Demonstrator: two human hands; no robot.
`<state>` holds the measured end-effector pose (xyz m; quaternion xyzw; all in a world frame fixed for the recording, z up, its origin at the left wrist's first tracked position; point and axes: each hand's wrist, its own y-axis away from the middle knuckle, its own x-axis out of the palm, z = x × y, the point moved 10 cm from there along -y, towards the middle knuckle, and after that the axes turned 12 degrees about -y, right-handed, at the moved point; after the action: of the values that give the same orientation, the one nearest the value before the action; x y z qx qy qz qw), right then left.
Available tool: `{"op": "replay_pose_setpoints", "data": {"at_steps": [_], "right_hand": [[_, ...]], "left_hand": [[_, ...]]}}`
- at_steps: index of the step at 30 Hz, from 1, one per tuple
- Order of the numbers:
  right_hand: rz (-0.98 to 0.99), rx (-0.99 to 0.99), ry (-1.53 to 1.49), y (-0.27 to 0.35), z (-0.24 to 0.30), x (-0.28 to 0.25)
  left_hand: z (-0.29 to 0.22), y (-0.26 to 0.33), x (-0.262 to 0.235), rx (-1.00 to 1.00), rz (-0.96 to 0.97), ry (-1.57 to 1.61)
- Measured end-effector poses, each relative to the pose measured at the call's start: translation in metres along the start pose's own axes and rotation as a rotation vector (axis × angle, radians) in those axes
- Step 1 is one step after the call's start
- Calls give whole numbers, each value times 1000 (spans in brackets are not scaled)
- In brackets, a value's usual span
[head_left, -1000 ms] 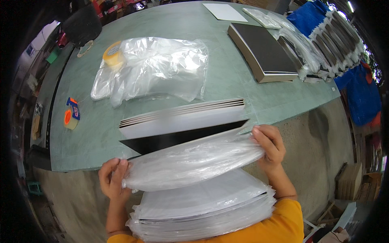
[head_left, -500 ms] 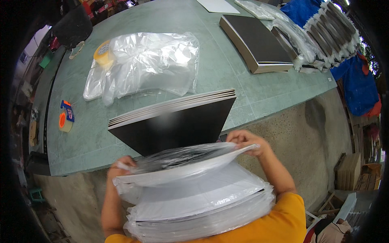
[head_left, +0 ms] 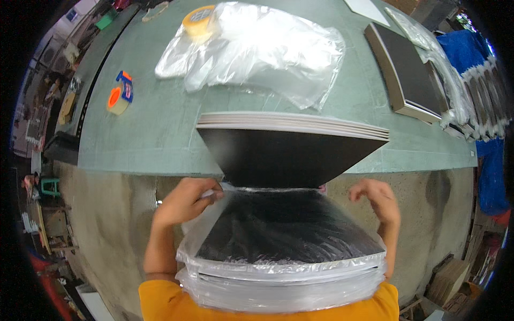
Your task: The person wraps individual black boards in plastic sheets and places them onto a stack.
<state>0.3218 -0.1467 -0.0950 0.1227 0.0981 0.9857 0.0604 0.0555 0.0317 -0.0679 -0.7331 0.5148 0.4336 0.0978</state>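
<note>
A stack of flat black panels in clear plastic (head_left: 289, 227) lies between my forearms, against my orange shirt. Closed fingers of my left hand (head_left: 191, 199) pinch the loose edge of the clear plastic bag (head_left: 206, 218) around the top panel, at its far left corner. On the far right side, my right hand (head_left: 377, 197) is raised beside the stack, apart from the plastic, its fingers loosely bent with nothing visible in them. Just beyond, several unwrapped black panels with white edges (head_left: 292, 155) form a stack at the table's near edge.
Clear plastic bags (head_left: 267, 51) lie on the green table (head_left: 160, 139), with a yellow tape roll (head_left: 199, 22) on them. A tape dispenser (head_left: 120, 93) sits at the left. Black panels (head_left: 409, 75) and wrapped ones (head_left: 484, 96) are at the right. A green stool (head_left: 51, 186) stands on the floor.
The top wrapped panel has tipped from steeply raised to flatter, its black face now showing. My right hand has let go of its corner and moved right. The view has shifted.
</note>
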Motion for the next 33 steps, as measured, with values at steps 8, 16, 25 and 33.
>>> {"op": "replay_pose_setpoints", "data": {"at_steps": [8, 16, 25, 33], "right_hand": [[660, 293, 521, -16, -126, 109], [771, 103, 313, -59, -11, 165], [418, 16, -359, -61, 37, 142], [618, -37, -428, -42, 38, 144]], "left_hand": [[-26, -37, 149, 316, 353, 297], [-134, -58, 21, 544, -191, 224], [-83, -41, -65, 186, -386, 820], [-134, -28, -16, 661, -105, 324]]}}
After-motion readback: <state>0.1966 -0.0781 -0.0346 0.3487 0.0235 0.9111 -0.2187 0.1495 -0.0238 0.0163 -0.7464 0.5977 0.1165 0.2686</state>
